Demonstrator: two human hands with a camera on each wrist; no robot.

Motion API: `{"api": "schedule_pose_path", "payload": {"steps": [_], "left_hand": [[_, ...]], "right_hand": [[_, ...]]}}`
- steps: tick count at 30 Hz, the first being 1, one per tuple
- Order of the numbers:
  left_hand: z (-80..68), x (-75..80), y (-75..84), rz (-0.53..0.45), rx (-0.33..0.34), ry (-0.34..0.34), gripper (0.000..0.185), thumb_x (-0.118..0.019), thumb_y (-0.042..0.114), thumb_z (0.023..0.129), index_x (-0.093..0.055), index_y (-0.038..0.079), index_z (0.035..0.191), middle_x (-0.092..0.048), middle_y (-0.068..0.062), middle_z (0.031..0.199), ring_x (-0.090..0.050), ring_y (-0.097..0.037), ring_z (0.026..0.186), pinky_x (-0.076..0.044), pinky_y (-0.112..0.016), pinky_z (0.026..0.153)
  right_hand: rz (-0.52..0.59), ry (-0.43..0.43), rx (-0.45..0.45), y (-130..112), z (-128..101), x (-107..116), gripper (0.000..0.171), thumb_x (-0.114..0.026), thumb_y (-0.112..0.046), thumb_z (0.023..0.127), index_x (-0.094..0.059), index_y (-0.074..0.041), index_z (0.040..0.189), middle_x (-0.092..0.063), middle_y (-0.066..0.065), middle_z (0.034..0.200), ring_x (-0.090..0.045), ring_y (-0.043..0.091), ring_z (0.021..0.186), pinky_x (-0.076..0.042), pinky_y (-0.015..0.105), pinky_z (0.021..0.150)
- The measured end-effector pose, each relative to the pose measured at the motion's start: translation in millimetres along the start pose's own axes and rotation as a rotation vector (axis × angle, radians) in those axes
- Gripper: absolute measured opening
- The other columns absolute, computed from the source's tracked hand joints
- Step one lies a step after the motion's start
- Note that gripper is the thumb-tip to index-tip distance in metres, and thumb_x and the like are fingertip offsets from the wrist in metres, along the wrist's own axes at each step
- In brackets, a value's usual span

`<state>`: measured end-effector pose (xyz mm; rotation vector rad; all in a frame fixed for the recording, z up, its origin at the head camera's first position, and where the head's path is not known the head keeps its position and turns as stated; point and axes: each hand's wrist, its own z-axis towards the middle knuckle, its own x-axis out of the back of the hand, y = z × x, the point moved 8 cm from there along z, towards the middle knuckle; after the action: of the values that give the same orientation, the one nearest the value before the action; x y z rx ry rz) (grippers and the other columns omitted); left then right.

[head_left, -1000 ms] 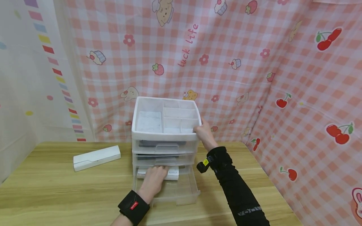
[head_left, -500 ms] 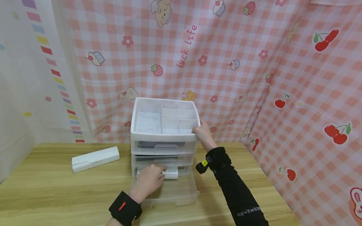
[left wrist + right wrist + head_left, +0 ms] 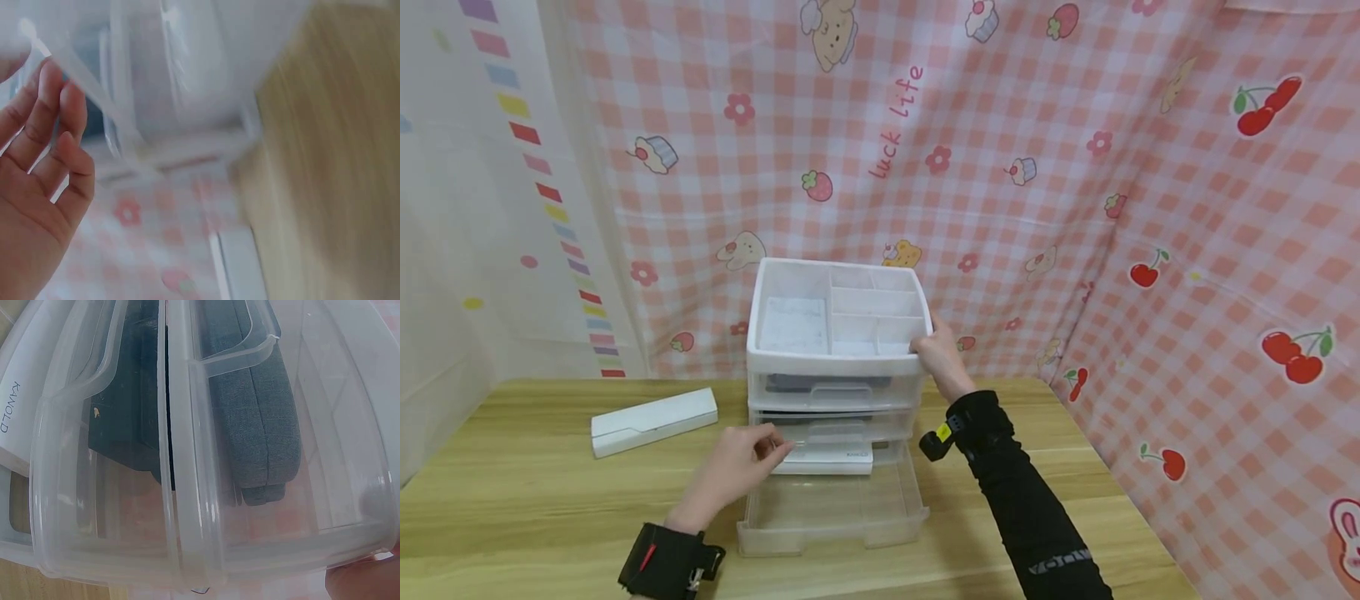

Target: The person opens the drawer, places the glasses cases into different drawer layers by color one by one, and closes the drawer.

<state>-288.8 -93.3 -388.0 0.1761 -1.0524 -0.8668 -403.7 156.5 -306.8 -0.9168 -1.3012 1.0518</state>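
Note:
My left hand (image 3: 733, 467) hovers at the left side of the pulled-out bottom drawer (image 3: 835, 504), fingers loosely bent and thumb near the index finger. In the left wrist view, a pale strip passes behind the left fingers (image 3: 47, 100), with nothing plainly held. A white box (image 3: 838, 461), lettered "KANOLD" in the right wrist view, lies at the back of that drawer. With my right hand (image 3: 942, 358) I grip the right front corner of the white drawer unit (image 3: 831, 364). Only a blurred part of that hand (image 3: 359, 578) appears in the right wrist view.
A long white case (image 3: 655, 422) lies on the wooden table (image 3: 535, 508), left of the unit. Through the upper clear drawers I see a grey fabric case (image 3: 259, 412) and a dark box (image 3: 128, 419). A checked curtain (image 3: 700, 200) hangs close behind.
My left hand has lifted off the white box and drawn back leftward, out of the bottom drawer. The box stays there. My right hand keeps its grip on the unit's corner.

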Motion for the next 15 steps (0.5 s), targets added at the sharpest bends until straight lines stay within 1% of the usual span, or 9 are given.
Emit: {"api": "schedule_pose_path", "payload": {"steps": [3,6,8,9,13,15], "left_hand": [[-3.6,12.4,-16.4,0.068,0.039,0.066,0.007,-0.069,0.015,0.085,-0.067,0.014,0.078,-0.061,0.007,0.065,-0.056,-0.003,0.063,-0.047,-0.024,0.059],[-6.2,25.5,-29.8,0.156,0.054,0.14,0.006,-0.072,0.013,0.082,-0.068,0.012,0.078,-0.067,0.0,0.074,-0.062,-0.017,0.074,-0.05,-0.034,0.068],[-7.3,33.4,-34.8,0.211,0.032,0.175,0.008,-0.074,0.011,0.078,-0.067,0.009,0.078,-0.068,-0.005,0.078,-0.063,-0.025,0.079,-0.05,-0.04,0.071],[-7.7,36.4,-37.0,0.232,0.022,0.181,0.01,-0.075,0.012,0.077,-0.067,0.008,0.079,-0.068,-0.006,0.079,-0.063,-0.027,0.08,-0.05,-0.041,0.071],[-8.6,47.1,-44.9,0.329,-0.038,0.208,0.019,-0.079,0.01,0.071,-0.067,0.004,0.084,-0.067,-0.012,0.082,-0.062,-0.033,0.08,-0.05,-0.044,0.067],[-8.5,51.6,-52.1,0.371,-0.036,0.221,0.022,-0.079,0.009,0.071,-0.067,0.002,0.089,-0.067,-0.016,0.087,-0.062,-0.036,0.082,-0.05,-0.046,0.067]], "right_hand": [[0.002,-0.003,0.004,0,0,0,0.074,-0.045,0.006,0.077,-0.032,-0.015,0.147,-0.043,0.012,0.143,-0.044,0.031,0.123,-0.034,0.056,0.107],[0.012,-0.004,0.008,0,0,0,0.074,-0.045,0.006,0.077,-0.033,-0.016,0.147,-0.044,0.012,0.142,-0.044,0.031,0.122,-0.035,0.056,0.107],[0.014,-0.005,0.012,-1,0,0,0.075,-0.045,0.006,0.077,-0.033,-0.016,0.147,-0.045,0.012,0.142,-0.044,0.031,0.121,-0.035,0.056,0.107],[0.014,-0.002,0.013,-1,0,0,0.075,-0.045,0.006,0.076,-0.033,-0.016,0.147,-0.045,0.012,0.142,-0.044,0.031,0.121,-0.035,0.056,0.106],[0.005,0.006,0.02,-1,0,0,0.076,-0.045,0.007,0.076,-0.033,-0.016,0.147,-0.045,0.012,0.142,-0.045,0.03,0.12,-0.036,0.055,0.106],[0.0,0.007,0.016,-1,1,0,0.076,-0.044,0.007,0.076,-0.033,-0.016,0.147,-0.045,0.011,0.142,-0.045,0.03,0.121,-0.036,0.054,0.106]]}}
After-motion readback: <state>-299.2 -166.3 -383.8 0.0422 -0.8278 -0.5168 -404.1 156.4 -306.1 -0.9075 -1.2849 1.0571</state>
